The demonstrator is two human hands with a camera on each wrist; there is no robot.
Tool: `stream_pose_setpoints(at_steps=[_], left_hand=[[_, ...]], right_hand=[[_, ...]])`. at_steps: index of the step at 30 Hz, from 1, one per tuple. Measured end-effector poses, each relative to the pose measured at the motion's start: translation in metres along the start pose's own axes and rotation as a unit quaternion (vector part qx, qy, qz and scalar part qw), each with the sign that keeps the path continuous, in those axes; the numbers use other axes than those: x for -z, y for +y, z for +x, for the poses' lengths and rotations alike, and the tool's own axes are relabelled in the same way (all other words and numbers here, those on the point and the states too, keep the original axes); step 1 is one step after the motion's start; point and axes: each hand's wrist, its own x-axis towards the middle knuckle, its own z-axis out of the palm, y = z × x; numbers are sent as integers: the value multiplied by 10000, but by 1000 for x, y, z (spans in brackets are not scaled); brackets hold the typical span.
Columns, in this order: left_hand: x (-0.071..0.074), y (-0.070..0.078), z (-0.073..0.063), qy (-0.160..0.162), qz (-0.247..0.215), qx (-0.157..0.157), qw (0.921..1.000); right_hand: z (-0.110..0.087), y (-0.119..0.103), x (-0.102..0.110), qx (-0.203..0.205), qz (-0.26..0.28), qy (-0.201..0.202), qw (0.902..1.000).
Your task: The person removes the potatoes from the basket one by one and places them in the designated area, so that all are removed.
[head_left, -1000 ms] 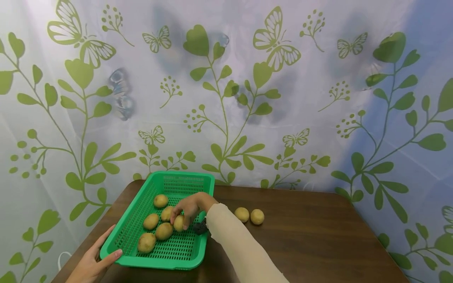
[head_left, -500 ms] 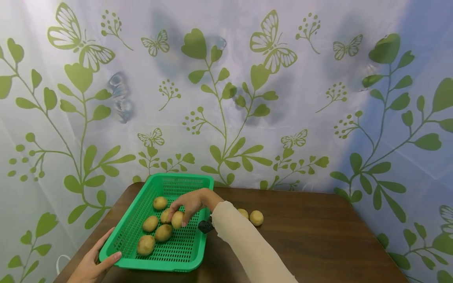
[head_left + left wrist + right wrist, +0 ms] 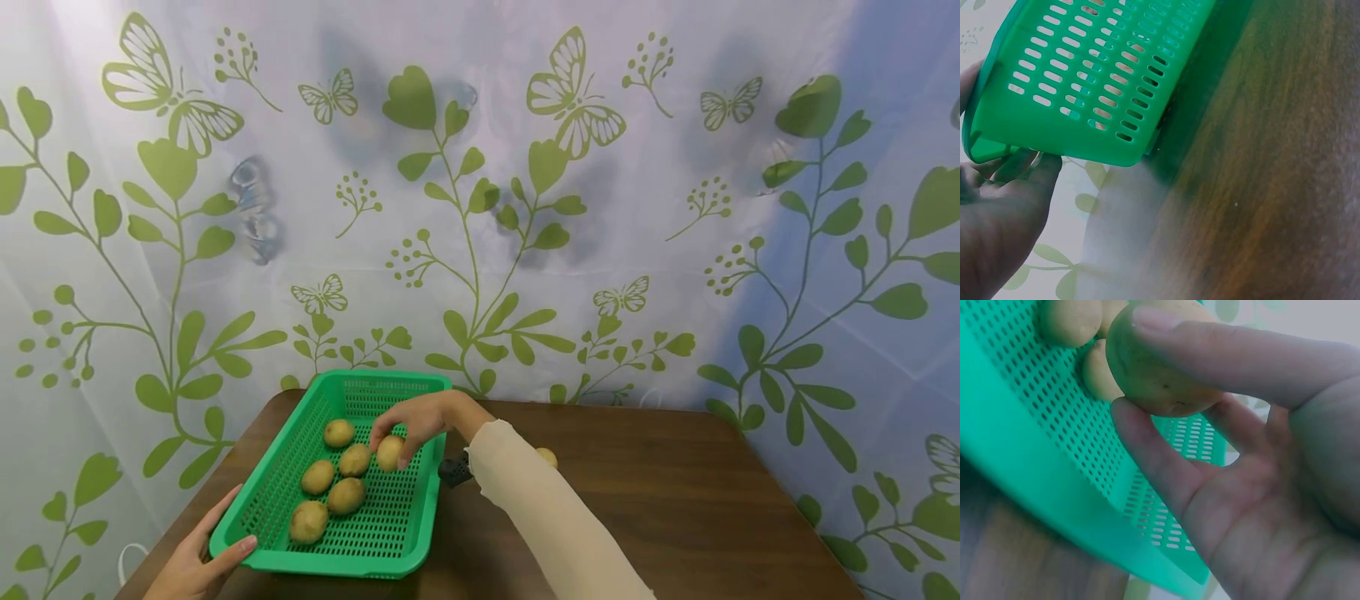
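Note:
My right hand point(image 3: 422, 418) pinches a potato point(image 3: 389, 454) between thumb and fingers, inside the right part of a green plastic basket point(image 3: 322, 563). In the right wrist view the thumb lies across this potato point(image 3: 1154, 381), with fingers on its other side. Several more potatoes point(image 3: 347, 497) lie on the basket's slotted floor, to the left of the held one. My left hand point(image 3: 197, 560) grips the basket's near left corner, thumb over the rim. From the left wrist view, its fingers point(image 3: 1047, 172) reach under the rim, against the outside of the wall.
A potato point(image 3: 548, 457) on the brown wooden table point(image 3: 660, 508) shows partly behind the right sleeve point(image 3: 547, 508). A dark wrist device point(image 3: 454, 470) sits by the basket's right rim. Behind the table hangs a curtain point(image 3: 480, 250) with green leaves and butterflies.
My right hand has lifted the potato slightly up and then right, away from the others in the basket. The right sleeve now covers one table potato. The left hand keeps its grip.

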Motion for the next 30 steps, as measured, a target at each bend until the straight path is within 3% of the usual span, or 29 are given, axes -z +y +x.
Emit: stream_pose_setpoints(at_steps=[10,18,30], left_hand=[[-4,4,0,151,359,116,9992],[-5,5,0,321,333,507,9976],[1,2,2,-115,-29,192,9997]], right_hand=[[-25,4,3,29,49,155,9999],[-48,12,2,115,210,357,9991],[-80,23,-1,248,512,635,9964]])
